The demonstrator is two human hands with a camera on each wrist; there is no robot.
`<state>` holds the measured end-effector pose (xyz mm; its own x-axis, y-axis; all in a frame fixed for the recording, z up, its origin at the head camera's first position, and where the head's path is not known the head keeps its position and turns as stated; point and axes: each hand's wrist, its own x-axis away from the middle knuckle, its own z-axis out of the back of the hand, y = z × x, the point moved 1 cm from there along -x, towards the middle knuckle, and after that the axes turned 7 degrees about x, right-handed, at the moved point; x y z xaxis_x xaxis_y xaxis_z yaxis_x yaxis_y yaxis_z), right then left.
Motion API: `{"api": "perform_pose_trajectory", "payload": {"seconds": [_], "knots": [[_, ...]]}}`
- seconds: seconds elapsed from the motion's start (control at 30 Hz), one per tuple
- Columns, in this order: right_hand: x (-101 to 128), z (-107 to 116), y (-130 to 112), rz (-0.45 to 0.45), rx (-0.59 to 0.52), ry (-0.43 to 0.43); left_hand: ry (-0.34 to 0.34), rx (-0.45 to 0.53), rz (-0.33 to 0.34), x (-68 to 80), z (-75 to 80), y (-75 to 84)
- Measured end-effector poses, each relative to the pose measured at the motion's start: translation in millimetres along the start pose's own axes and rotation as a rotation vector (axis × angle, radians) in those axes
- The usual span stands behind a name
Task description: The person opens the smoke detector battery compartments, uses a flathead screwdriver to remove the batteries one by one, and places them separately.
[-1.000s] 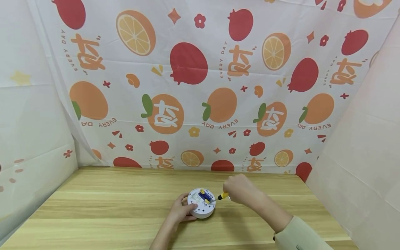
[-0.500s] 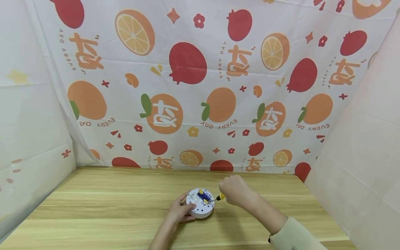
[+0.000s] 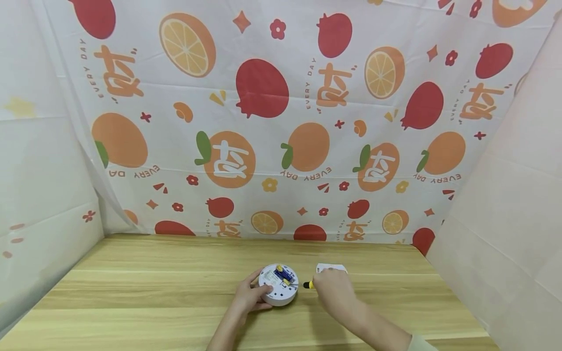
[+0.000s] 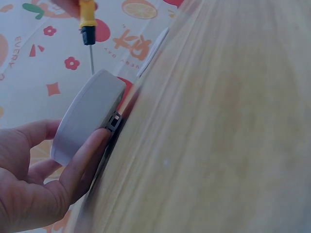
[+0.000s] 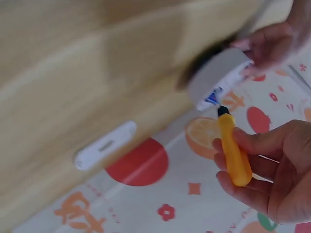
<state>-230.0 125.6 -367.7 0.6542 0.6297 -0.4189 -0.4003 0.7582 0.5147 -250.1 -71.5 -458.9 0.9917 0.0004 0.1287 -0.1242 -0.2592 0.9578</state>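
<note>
A round white device lies on the wooden table with its back open, showing blue and yellow parts inside. My left hand grips its left rim, thumb and fingers curled round the edge. My right hand holds a small yellow-handled screwdriver, its black collar and metal tip pointing at the device's right side. In the left wrist view the screwdriver hangs just above the device.
A small white cover plate lies on the table just behind my right hand, seen also as a white plate in the right wrist view. Fruit-printed cloth walls the back and both sides.
My right hand has dropped down and toward me with the screwdriver, uncovering the white cover plate behind it. The left hand and the device have stayed in place.
</note>
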Motion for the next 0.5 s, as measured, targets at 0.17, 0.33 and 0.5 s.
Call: {"api": "perform_pose_trajectory", "payload": {"seconds": [0.17,0.33,0.5], "knots": [[15.4,-17.1,0.2,-0.057,-0.121,0.014,0.007,-0.007,0.008,-1.5,1.4,-0.2],[27.2,-29.0,1.4,-0.087,-0.256,0.078,0.009,0.004,0.014,-2.3,1.7,-0.3],[35.7,-39.8,3.3,-0.149,-0.431,0.094,0.003,0.009,0.008,-2.1,1.1,0.8]]}}
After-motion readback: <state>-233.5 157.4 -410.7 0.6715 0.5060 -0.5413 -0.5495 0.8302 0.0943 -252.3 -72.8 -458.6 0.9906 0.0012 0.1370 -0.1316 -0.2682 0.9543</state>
